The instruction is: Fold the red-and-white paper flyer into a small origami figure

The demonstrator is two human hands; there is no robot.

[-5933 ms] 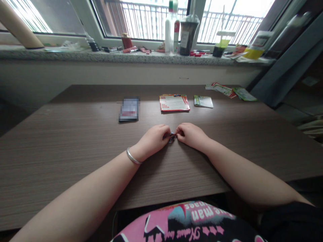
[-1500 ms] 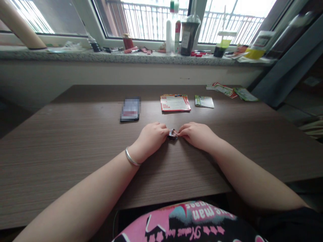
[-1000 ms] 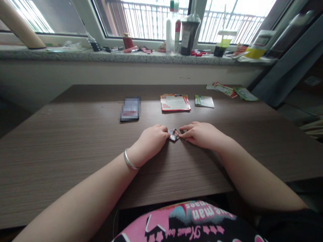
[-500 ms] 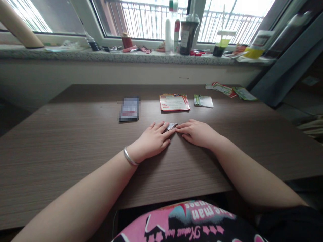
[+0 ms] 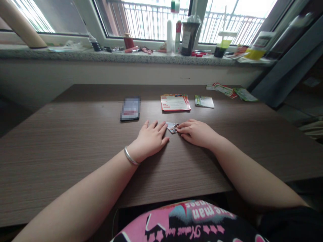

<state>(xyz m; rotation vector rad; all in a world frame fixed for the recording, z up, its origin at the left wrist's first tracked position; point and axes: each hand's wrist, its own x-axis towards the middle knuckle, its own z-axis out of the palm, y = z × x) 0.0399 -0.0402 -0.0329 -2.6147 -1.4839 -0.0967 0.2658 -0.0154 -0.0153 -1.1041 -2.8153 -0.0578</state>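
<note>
A small folded piece of printed paper lies on the brown table between my two hands. My left hand rests flat with its fingers spread, and its fingertips reach the paper's left edge. The paper's right corner is under the bunched fingertips of my right hand, which closes on it. Part of that corner is hidden by the fingers. On my left wrist sits a silver bangle.
Beyond my hands lie a blurred-out phone-like device, a stack of red-bordered printed sheets and a smaller stack of cards. Loose printed papers lie at the far right. Cups and bottles stand on the stone windowsill.
My left hand has drawn slightly left off the paper, and its index finger no longer crosses it. More of the paper shows. My right hand stays at its corner.
</note>
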